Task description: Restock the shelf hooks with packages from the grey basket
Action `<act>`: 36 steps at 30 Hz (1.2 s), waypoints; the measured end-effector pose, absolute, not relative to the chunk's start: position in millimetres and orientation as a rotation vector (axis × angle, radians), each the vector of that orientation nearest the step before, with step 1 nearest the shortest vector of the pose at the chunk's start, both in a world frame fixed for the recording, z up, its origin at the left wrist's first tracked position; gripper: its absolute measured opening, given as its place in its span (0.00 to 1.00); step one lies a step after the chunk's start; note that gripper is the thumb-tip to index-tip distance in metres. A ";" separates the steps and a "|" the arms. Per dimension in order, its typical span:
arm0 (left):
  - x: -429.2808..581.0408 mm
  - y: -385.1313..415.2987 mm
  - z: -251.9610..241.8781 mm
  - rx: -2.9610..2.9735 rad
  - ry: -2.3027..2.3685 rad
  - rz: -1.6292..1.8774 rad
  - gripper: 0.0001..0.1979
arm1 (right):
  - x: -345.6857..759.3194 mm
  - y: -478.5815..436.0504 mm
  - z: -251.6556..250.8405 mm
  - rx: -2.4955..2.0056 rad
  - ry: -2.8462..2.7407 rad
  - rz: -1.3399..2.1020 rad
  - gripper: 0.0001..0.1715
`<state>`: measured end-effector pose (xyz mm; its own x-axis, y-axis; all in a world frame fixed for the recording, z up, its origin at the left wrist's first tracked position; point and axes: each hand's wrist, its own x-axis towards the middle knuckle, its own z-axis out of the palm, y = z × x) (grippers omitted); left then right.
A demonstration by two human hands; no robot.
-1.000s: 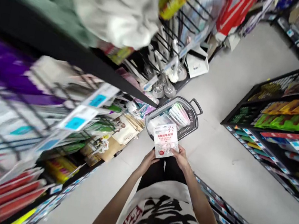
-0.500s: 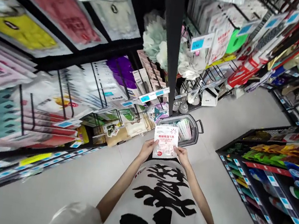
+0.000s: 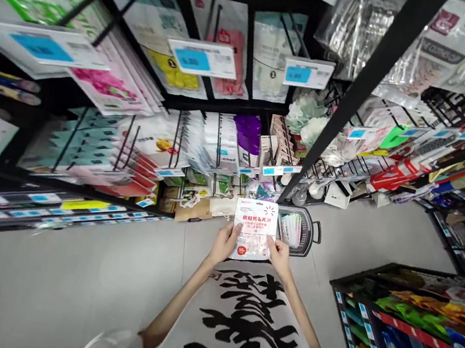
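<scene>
A flat white packet [image 3: 253, 230] with red print and a red round mark at its lower left is held up in front of my body. My left hand [image 3: 224, 243] pinches its left edge, thumb on the front. On the opposite edge, my right hand [image 3: 279, 255] grips it the same way. Behind the packet, a dark grey basket [image 3: 310, 233] stands on the floor, partly hidden by it. Several white and green packets [image 3: 291, 229] lie inside the basket.
Black shelving with hanging packs of gloves [image 3: 230, 50] runs along the front and left. A dark upright post [image 3: 355, 93] rises beyond the basket. Another shelf unit with colourful bags [image 3: 418, 312] stands at the right. Grey floor tiles [image 3: 110, 278] lie between.
My view has turned leftward and up, so more of the left shelves shows. The packet stays between both hands and sits slightly lower in the picture.
</scene>
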<state>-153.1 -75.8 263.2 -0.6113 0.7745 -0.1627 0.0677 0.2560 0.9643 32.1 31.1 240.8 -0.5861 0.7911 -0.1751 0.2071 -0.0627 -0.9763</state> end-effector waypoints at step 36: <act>-297.1 -161.2 288.7 0.810 1.718 1.192 0.35 | -116.3 -80.5 284.6 -1.185 -1.276 1.479 0.33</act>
<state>-297.1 -161.2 288.7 -0.4106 0.8650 -0.2883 0.0333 0.3302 0.9433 -116.3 -80.5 284.6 -0.2096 0.9686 -0.1335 -0.0100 -0.1386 -0.9903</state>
